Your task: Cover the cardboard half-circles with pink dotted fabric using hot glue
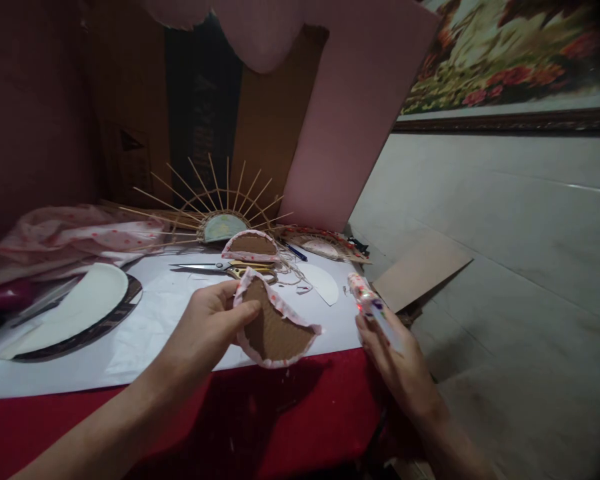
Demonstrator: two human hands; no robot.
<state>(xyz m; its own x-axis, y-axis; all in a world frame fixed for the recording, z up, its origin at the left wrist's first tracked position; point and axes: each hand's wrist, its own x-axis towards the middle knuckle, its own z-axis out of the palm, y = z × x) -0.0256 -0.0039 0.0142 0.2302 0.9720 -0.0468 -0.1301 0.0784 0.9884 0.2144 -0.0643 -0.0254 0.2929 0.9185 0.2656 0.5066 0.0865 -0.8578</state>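
Pale wall tiles [505,193] fill the right side of the frame beneath a framed flower painting [515,67] at the upper right, while a pink panel [335,127] and a cardboard box [273,127] with a dark stripe stand across the top. Below them I have a white sheet [165,320] spread over a red cloth [310,420], which shows along the bottom of the frame. Just below the centre, my left hand [213,320] pinches a half-round cardboard piece [275,330] by its left end, thumb on the brown face; pink-spotted fabric is folded over its edge, and it is tilted, its bare side towards me. My right hand [397,357], right of centre and well apart from that piece, is closed around a small shiny tool [361,293] with a patterned front end; I cannot tell exactly what it is. Near the centre lie the scissors [225,268], pointing left, and behind them a second fabric-edged half-round [253,247]. Further back, a sunburst of thin sticks [227,190] fans out from a pale green half-round [225,228]. A blue pen [297,251] and a white cut-out [321,283] lie to the right of the scissors; spotted cloth [80,233] is heaped at the left of the frame, above a white curved piece [87,303] resting on a dark one.
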